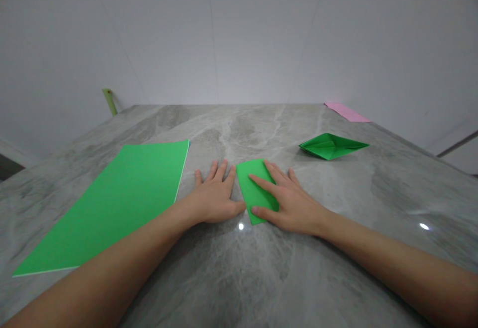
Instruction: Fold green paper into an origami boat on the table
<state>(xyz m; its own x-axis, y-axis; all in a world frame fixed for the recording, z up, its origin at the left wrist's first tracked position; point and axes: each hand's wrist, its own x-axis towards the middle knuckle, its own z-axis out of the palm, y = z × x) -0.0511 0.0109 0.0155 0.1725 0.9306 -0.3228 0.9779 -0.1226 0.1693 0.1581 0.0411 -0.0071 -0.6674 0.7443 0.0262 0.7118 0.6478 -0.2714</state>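
Observation:
A small green piece of paper (257,186), apparently folded, lies flat on the grey marbled table (231,278) in front of me. My right hand (286,196) rests on it with the fingers spread, covering its right side. Just left of the paper, my left hand (216,196) lies palm down on the table, fingers apart, its thumb close to the paper's left edge. I cannot tell whether that thumb touches the paper. Neither hand grips anything.
A large green sheet or stack (123,198) lies at left, partly beneath my left forearm. A folded green paper shape with pointed ends (330,147) sits at back right. Behind it is pink paper (347,112) at the table's edge. A light-green strip (109,101) stands at far left.

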